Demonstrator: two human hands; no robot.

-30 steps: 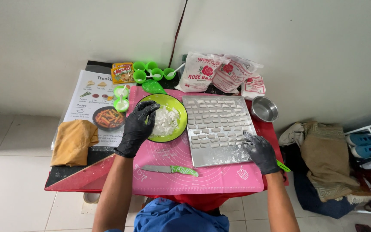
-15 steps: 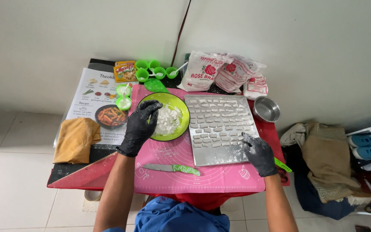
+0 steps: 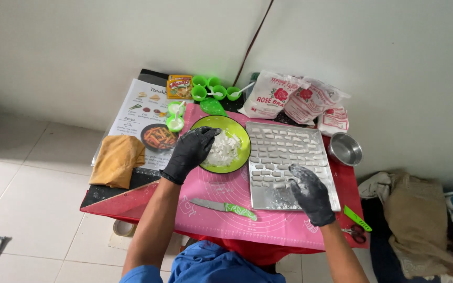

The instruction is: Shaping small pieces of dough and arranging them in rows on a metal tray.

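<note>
Odds and ends around the bench
A green-handled knife (image 3: 225, 207) lies on the pink mat (image 3: 268, 225); flour bags (image 3: 289, 98) sit behind, a steel bowl (image 3: 345, 149) alongside.

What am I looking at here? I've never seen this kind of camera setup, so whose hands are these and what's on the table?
The one view comes from a camera on a person's head, looking down at their own black-gloved hands. The left hand reaches into a green bowl of white dough pieces. The right hand rests on a metal tray lined with rows of such pieces. Both sit on a pink mat, with a green-handled knife in front. Behind are flour bags, small green cups, a steel pot and a recipe sheet.
</note>
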